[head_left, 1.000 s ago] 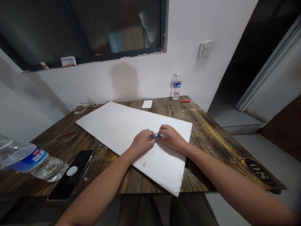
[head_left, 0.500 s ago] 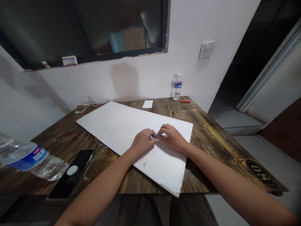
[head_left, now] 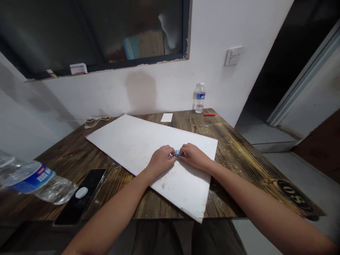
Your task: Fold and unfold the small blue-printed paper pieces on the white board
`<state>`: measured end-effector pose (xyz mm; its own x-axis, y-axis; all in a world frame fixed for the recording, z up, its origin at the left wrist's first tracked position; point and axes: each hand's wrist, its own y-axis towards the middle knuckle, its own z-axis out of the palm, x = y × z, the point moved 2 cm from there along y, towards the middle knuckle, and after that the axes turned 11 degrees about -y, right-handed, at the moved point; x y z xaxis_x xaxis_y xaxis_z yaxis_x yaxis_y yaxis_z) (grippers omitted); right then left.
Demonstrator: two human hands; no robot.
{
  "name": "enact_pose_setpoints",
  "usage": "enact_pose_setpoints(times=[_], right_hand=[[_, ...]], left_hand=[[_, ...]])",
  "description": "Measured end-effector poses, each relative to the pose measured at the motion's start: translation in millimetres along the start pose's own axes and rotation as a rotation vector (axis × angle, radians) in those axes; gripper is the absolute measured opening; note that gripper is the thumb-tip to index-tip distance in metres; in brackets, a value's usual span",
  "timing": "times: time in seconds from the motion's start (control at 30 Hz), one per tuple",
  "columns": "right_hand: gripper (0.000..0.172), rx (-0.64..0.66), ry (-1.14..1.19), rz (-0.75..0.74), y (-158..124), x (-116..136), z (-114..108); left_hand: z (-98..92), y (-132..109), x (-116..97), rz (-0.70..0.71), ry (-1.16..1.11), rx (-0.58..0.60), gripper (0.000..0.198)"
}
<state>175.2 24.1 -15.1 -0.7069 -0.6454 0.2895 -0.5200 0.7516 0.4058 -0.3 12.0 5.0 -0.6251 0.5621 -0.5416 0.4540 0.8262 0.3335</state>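
My left hand [head_left: 161, 159] and right hand [head_left: 195, 156] meet in front of me, and the fingers of both are closed in a pinch on a small blue-and-white piece [head_left: 177, 153]. It's too small to tell exactly what it is, but I'm holding it just above a large white board [head_left: 138, 141], and my hands rest on that surface. The board lies at a slant across the wooden table [head_left: 231, 170], its near corner reaching the front edge.

Down to my left, a black smartphone [head_left: 79, 196] with a round white disc on it lies on the table beside the board. Just left of it, a clear plastic water bottle [head_left: 37, 182] with a blue label lies on its side. Past the board on that side are a thin red stick [head_left: 71, 152] and a coil of white cable [head_left: 94, 121].

At the far edge of the table are a small white card [head_left: 166, 117], a red stick [head_left: 209, 114] and an upright water bottle [head_left: 199, 98]. Above them, a wall socket [head_left: 233, 56] sits on the white wall, left of it a dark window [head_left: 92, 32] with a small box [head_left: 78, 68] on its ledge.
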Motion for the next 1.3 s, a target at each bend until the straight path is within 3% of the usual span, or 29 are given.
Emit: enact_pose_setpoints(times=[0.47,0.8,1.2,1.3], right_hand=[[0.003,-0.138,-0.006,-0.078,0.2,5.7,-8.7],[0.004,0.011,-0.011,-0.009,-0.4,3.1,-3.1],[0.005,0.023,-0.01,0.007,0.7,3.5,-3.6],[0.005,0.031,-0.028,-0.013,0.4,3.9,-2.9]], left_hand=[[1.1,0.1,5.5,-0.044,-0.015,0.036,0.004],[1.9,-1.1,3.4,-0.032,-0.005,0.011,0.007],[-1.0,0.2,0.6,0.012,-0.051,-0.052,0.006],[0.0,0.6,2.2,-0.012,-0.045,0.008,0.005]])
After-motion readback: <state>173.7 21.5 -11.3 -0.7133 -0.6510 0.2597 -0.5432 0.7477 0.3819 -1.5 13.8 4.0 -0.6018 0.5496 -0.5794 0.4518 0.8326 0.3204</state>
